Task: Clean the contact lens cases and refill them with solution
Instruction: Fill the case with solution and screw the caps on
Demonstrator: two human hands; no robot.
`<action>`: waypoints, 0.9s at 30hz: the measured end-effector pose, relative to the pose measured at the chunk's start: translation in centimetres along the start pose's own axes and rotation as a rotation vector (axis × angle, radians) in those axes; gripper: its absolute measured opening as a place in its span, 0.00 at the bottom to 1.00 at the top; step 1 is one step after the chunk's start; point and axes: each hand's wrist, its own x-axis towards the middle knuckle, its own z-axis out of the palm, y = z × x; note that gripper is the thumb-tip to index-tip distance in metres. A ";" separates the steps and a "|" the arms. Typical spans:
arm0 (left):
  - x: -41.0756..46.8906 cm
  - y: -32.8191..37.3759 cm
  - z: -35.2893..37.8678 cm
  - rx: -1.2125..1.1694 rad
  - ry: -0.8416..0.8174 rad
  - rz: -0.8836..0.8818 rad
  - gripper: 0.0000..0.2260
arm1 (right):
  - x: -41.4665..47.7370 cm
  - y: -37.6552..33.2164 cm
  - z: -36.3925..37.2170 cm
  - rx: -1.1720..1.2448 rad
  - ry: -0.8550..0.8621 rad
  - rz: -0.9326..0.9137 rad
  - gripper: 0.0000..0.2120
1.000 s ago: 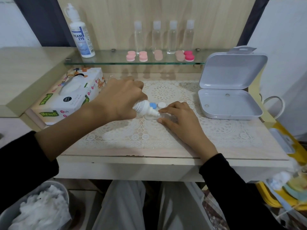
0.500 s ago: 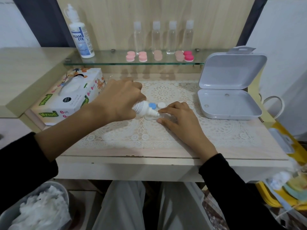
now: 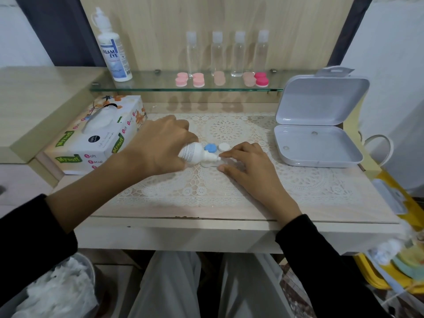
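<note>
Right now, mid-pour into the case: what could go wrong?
1. The nozzle of the small bottle sits very close to the right hand and the lens case; touching either could contaminate it.
2. Overshoot would soak the lace mat.
3. The blue cap and white cap lie just behind; the left hand could knock them.

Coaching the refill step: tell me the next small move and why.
Probably a gentle squeeze of the small bottle, filling the well under its nozzle. The left hand grips it tipped low over the clear lens case, which the right hand pinches steady, and the blue cap and white cap lie off beside it.
</note>
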 end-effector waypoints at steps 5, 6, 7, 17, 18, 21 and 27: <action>-1.0 -0.8 2.8 -0.275 0.103 -0.143 0.25 | -0.1 0.0 0.0 0.003 0.001 0.009 0.16; -1.2 -1.0 3.3 -0.363 0.141 -0.187 0.26 | -0.1 -0.1 0.0 0.002 -0.001 0.010 0.16; -1.4 -1.1 3.8 -0.443 0.184 -0.227 0.26 | -0.1 -0.1 0.0 0.003 0.000 0.011 0.16; -1.8 -0.6 5.9 -0.983 0.491 -0.566 0.23 | -0.1 -0.2 -0.1 0.013 -0.005 0.021 0.14; -1.7 -0.6 6.2 -1.036 0.502 -0.590 0.23 | -0.1 -0.2 -0.1 0.013 -0.004 0.019 0.14; -1.3 -0.6 6.8 -1.151 0.528 -0.621 0.24 | 0.0 -0.2 -0.1 0.016 -0.004 0.019 0.14; -1.1 -0.5 7.5 -1.235 0.557 -0.641 0.24 | -0.1 -0.2 -0.1 0.026 0.001 0.016 0.14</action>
